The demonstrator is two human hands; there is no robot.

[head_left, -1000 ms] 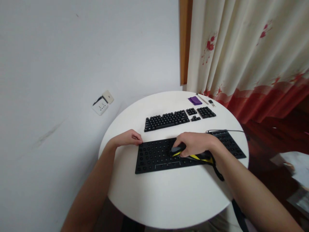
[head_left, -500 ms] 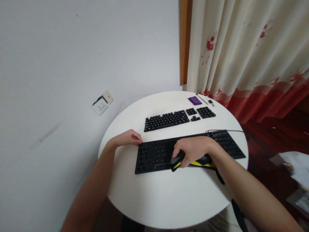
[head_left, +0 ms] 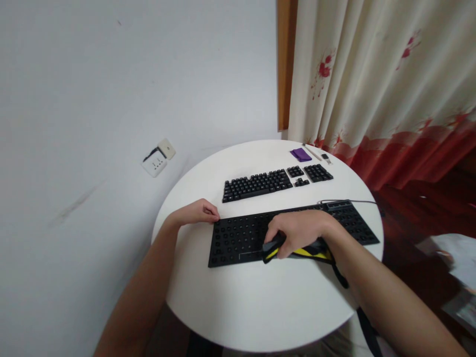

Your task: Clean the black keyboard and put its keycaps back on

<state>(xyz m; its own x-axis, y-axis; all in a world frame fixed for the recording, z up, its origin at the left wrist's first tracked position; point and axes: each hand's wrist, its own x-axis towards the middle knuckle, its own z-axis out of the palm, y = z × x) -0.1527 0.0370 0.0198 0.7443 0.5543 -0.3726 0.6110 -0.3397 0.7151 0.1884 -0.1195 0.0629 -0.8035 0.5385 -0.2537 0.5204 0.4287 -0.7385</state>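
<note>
A black keyboard base (head_left: 238, 240) with its keycaps taken off lies across the round white table (head_left: 260, 302). My right hand (head_left: 297, 230) is closed round a black and yellow tool (head_left: 273, 248), whose tip rests on the base's front edge near the space-bar slot. A black strap hangs from the tool past my wrist. My left hand (head_left: 199, 212) is curled, fingertips pressed against the base's far left corner. Behind the base lie the removed keycaps (head_left: 256, 184), set out in keyboard layout.
A purple cloth (head_left: 300, 154), a thin stick and a small dark object lie at the table's far edge by the flowered curtain (head_left: 372, 84). The keyboard's cable (head_left: 353, 201) runs off the right edge. A wall socket (head_left: 158, 159) is at the left.
My right hand has drawn the tool from the middle of the keyboard base toward its front edge. The left hand has stayed put.
</note>
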